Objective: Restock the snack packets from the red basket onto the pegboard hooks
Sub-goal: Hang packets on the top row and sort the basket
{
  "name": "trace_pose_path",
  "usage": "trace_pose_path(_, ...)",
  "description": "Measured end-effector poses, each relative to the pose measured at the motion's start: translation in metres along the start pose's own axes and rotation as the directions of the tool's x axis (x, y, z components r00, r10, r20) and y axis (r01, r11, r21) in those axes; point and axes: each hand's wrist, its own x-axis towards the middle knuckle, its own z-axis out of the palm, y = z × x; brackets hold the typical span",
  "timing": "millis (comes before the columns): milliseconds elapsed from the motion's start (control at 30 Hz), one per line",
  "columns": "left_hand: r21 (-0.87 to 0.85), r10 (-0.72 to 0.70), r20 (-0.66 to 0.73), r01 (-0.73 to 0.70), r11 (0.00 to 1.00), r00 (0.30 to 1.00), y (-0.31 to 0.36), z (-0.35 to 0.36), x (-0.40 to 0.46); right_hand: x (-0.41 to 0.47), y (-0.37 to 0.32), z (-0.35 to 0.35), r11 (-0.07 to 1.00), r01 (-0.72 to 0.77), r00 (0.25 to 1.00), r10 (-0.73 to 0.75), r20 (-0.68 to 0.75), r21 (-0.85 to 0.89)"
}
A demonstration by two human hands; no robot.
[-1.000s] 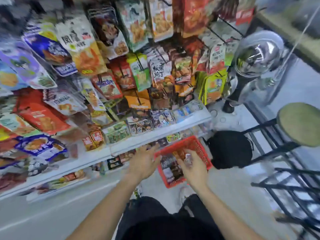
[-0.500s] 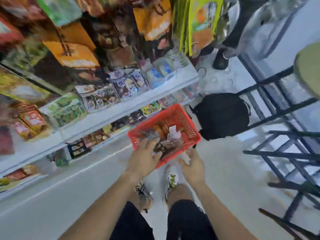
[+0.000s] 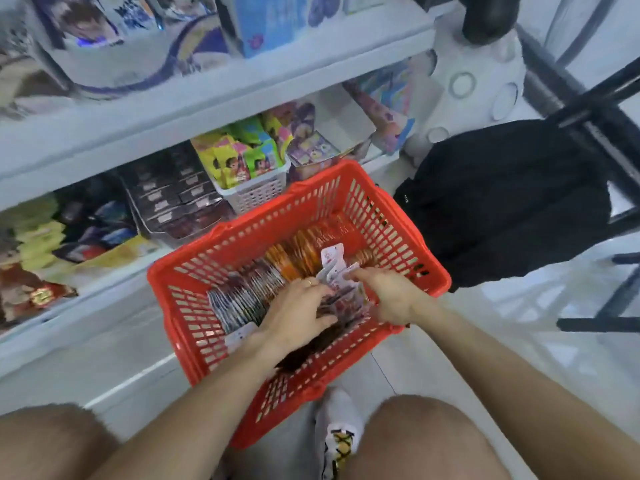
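Reaching inside the red basket, both hands' grips curl round snack packets.

Bright, even indoor light; soft picture with blur toward the edges

Cool, flat light with no hard shadows; only faint shade under the red basket on the pale floor; the shelves at top left are smeared by motion blur, their packaging unreadable; straight lines bow outward near the frame's edges from the wide lens; the centre is sharpest, yet the print there stays illegible; no strong glare.
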Motion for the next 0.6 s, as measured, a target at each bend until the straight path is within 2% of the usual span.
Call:
trace_pose_path(100,0.081,0.053,-0.039,-0.050,0.995,0.998,-0.016,0.036,0.026,0.037,0.014,0.020,0.978,0.136,0.991,-0.131,0.037,-0.159)
trace_pose_path(233,0.157,0.075,-0.114,-0.057,0.986,0.991,-0.023,0.055,0.037,0.054,0.013,0.029,0.923,0.184,0.980,-0.147,0.132,-0.338)
trace_pose_path(333,0.167,0.078,-0.132,-0.056,0.984,0.988,-0.021,0.057,0.035,0.048,0.013,0.019,0.966,0.172,0.963,-0.122,0.241,-0.196)
trace_pose_path(433,0.123,0.047,-0.163,-0.027,0.992,0.986,-0.022,0.056,0.035,0.040,0.016,0.003,0.995,0.084,0.934,-0.063,0.353,-0.046)
trace_pose_path(500,0.091,0.019,-0.178,-0.003,0.996,0.984,-0.024,0.055,0.033,0.041,0.016,-0.001,0.995,0.084,0.925,-0.061,0.374,-0.046)
trace_pose_path(600,0.082,0.011,-0.190,0.004,0.997,0.982,-0.023,0.056,0.030,0.049,0.014,0.007,0.985,0.134,0.939,-0.090,0.333,-0.111)
